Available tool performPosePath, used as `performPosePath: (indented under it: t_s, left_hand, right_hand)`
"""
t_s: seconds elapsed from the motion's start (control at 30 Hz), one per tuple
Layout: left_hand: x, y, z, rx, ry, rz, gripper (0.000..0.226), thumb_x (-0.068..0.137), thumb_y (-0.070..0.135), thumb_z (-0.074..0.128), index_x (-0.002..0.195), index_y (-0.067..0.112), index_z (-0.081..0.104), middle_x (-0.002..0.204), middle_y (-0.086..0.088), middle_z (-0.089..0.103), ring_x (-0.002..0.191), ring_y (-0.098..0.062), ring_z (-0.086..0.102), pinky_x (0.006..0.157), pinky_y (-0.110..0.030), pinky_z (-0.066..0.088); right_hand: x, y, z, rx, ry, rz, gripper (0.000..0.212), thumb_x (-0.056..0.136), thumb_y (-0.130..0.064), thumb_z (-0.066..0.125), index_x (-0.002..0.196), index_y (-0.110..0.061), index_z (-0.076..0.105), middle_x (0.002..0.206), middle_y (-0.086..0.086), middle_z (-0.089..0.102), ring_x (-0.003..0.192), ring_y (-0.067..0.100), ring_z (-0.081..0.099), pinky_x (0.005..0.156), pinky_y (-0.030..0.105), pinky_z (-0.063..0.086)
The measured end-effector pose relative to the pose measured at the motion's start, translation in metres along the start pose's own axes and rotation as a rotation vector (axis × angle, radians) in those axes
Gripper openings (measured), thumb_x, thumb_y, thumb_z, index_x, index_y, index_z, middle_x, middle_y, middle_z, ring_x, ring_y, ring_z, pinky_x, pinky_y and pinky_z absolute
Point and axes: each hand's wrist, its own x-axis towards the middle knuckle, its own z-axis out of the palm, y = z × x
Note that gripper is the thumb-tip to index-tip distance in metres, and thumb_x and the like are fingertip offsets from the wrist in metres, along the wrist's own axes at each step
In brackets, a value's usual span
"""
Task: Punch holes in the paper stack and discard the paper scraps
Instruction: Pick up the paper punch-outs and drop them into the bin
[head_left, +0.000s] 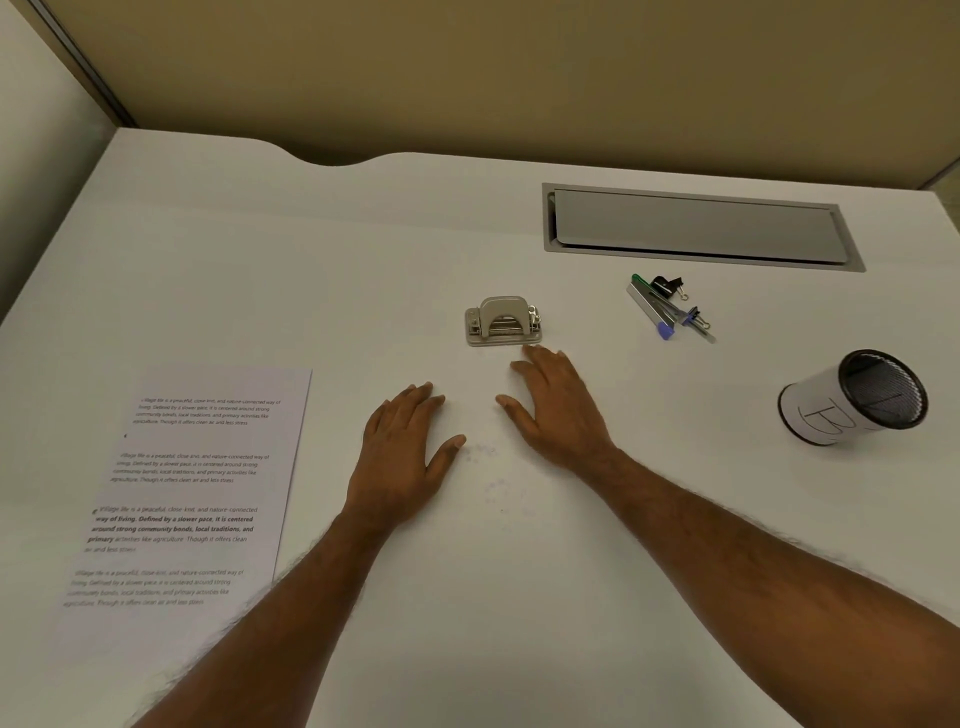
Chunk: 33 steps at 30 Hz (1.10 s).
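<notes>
Seen from the head camera, both bare forearms reached from the near edge onto a white desk (322, 270). The left hand (402, 447) lay palm down on the desktop, fingers straight and close together, thumb spread to the right, holding nothing. The right hand (558, 410) lay flat likewise, fingers extended and slightly spread, gripping nothing; its fingertips sat just beside the near right corner of the hole punch (503, 321), and whether they touched it could not be told. The beige punch stood upright just beyond the two hands, in the middle of the desk.

Faint paper scraps (491, 467) speckled the desk between the hands and a little nearer than the thumbs. The paper stack (197, 483), printed with four blocks of text, lay flat at the near left, well apart from the punch, its near right corner under the left forearm.

Far right of the punch lay a stapler (654, 306) with binder clips (670, 286) beside it. A black mesh cup (852, 400) wrapped in white paper stood at the right, and a grey cable flap (696, 226) sat in the far desktop.
</notes>
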Motion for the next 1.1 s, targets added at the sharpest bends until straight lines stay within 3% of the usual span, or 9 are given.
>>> performPosePath:
  t_s: [0.17,0.57,0.73,0.83,0.93,1.1]
  left_hand:
    - [0.001,0.002,0.001,0.002,-0.015,-0.021,0.067,0.092,0.062,0.032,0.142,0.020,0.045,0.154,0.001,0.038,0.145,-0.018,0.029,0.120,-0.037,0.015]
    - [-0.016,-0.002,0.003,0.005,-0.039,0.056,0.065,0.095,0.060,0.033,0.144,0.018,0.043,0.156,0.000,0.036,0.146,-0.016,0.027,0.121,-0.037,0.014]
    - [-0.032,-0.003,0.002,-0.020,-0.061,0.112,0.059,0.096,0.041,0.031,0.148,0.013,0.038,0.156,-0.003,0.034,0.146,-0.017,0.027,0.122,-0.030,0.008]
    - [-0.039,-0.002,-0.002,-0.032,-0.050,0.124,0.060,0.093,0.033,0.032,0.148,0.010,0.037,0.156,-0.006,0.035,0.146,-0.019,0.027,0.122,-0.029,0.006]
    - [-0.046,-0.003,-0.002,0.010,-0.028,0.085,0.064,0.092,0.037,0.030,0.151,0.010,0.031,0.159,-0.005,0.027,0.149,-0.018,0.019,0.123,-0.037,0.008]
    - [-0.057,-0.009,0.003,0.091,-0.053,0.103,0.065,0.096,0.041,0.028,0.153,0.009,0.025,0.162,-0.006,0.019,0.150,-0.016,0.012,0.122,-0.040,0.007]
  right_hand:
    - [0.003,-0.012,0.005,0.006,-0.046,0.021,0.064,0.093,-0.055,0.035,0.132,-0.007,0.051,0.150,0.016,0.039,0.142,0.027,0.031,0.121,0.038,0.015]
    - [-0.042,-0.023,0.005,0.210,-0.203,-0.315,0.065,0.094,-0.048,0.048,0.146,-0.011,0.036,0.160,0.003,0.022,0.149,0.011,0.011,0.121,0.037,0.016]
    - [-0.068,-0.019,-0.003,0.269,-0.308,-0.494,0.065,0.095,-0.036,0.053,0.149,-0.008,0.030,0.159,0.005,0.024,0.148,0.014,0.016,0.121,0.038,0.016]
    - [-0.056,-0.016,-0.005,0.245,-0.258,-0.429,0.064,0.095,-0.030,0.049,0.150,-0.008,0.026,0.160,0.005,0.022,0.148,0.013,0.015,0.121,0.038,0.017]
    - [-0.041,-0.027,0.001,0.160,-0.260,-0.341,0.066,0.095,-0.037,0.042,0.152,-0.010,0.021,0.161,0.004,0.016,0.149,0.012,0.008,0.121,0.039,0.015]
    - [-0.064,-0.049,0.011,0.129,-0.311,-0.470,0.073,0.092,-0.042,0.047,0.151,-0.008,0.022,0.161,0.010,0.013,0.150,0.018,0.005,0.122,0.040,0.011]
